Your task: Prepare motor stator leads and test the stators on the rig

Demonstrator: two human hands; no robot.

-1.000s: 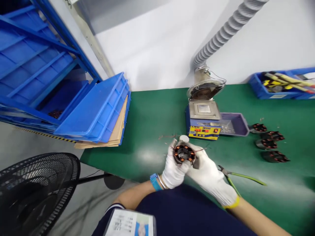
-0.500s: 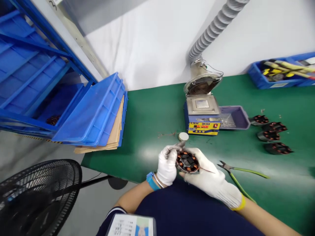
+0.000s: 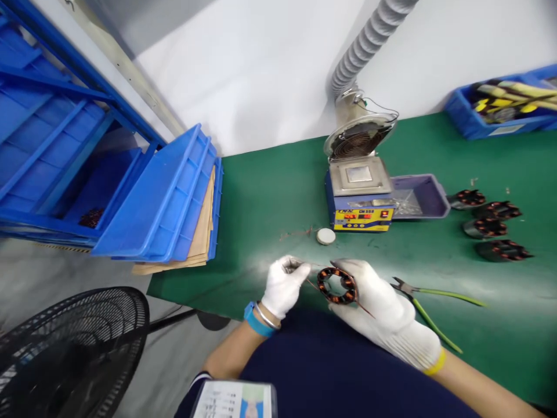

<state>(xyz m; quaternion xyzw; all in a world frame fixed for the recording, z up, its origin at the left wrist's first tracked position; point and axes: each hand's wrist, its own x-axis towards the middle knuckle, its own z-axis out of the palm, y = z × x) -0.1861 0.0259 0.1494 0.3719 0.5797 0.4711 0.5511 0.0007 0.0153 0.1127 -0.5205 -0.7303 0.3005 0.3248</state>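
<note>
A ring-shaped motor stator (image 3: 322,284) with copper windings is gripped by my right hand (image 3: 383,305), whose gloved thumb and fingers close around its right side. My left hand (image 3: 282,284), also in a white glove, is pinched to the left of the stator, apart from its body. Between the two runs a thin copper wire (image 3: 312,284), its end hidden in the left fingers. Another wire end sticks out at the stator's lower right. Green-handled cutters (image 3: 407,287) lie on the table just right of my right hand.
A solder pot (image 3: 361,203) with a round hood stands behind my hands, a purple tray (image 3: 426,197) beside it. Several stators (image 3: 491,226) sit at the right. A round white tin (image 3: 325,236) lies before the pot. Blue bins (image 3: 148,197) stand left; a black fan (image 3: 73,354) is lower left.
My left hand has moved left, off the stator, with wire now stretched between them. The stator has turned in my right hand, its opening facing me more. The view has shifted slightly.
</note>
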